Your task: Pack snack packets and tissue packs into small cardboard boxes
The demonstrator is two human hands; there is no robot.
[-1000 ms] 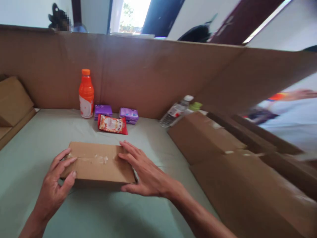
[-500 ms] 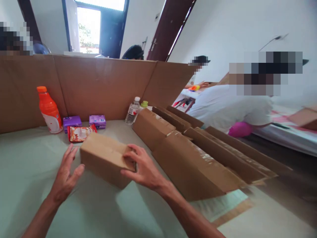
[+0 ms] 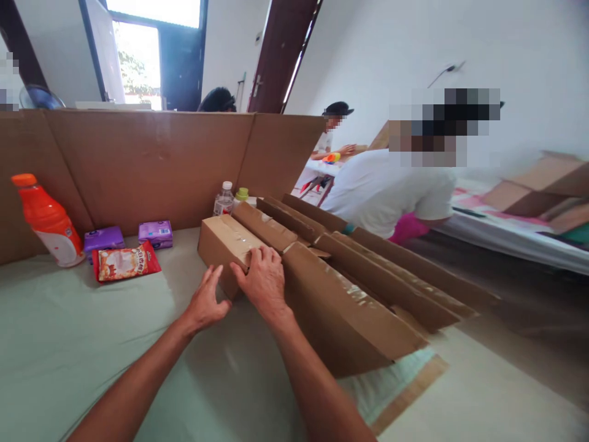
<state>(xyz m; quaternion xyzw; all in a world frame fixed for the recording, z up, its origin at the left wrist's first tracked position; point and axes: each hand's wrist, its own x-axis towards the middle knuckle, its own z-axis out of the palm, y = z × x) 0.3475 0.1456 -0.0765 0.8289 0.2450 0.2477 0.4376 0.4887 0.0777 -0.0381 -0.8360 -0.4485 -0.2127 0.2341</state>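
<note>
A small brown cardboard box [image 3: 230,239] lies on the pale green tabletop, close against the larger open carton with flaps [image 3: 340,307]. My right hand [image 3: 264,276] grips the near end of the small box, its fingers over the top and its thumb on the end face. Beside the box's left face is my left hand [image 3: 207,304], fingers stretched and thumb apart; whether the fingertips touch the cardboard I cannot tell. The clear plastic bottle [image 3: 224,197] stands behind the box, its lower part hidden.
To the left are an orange bottle [image 3: 48,224], purple packs [image 3: 155,234] and a red snack bag [image 3: 126,263]. A green-capped bottle [image 3: 242,194] stands behind the carton. An upright cardboard panel [image 3: 161,166] borders the back. A person in a white shirt [image 3: 386,184] sits at the right.
The small box has shifted right, from in front of the snack bag to beside the carton, and turned. Both hands have moved right with it. The camera view has swung a little right.
</note>
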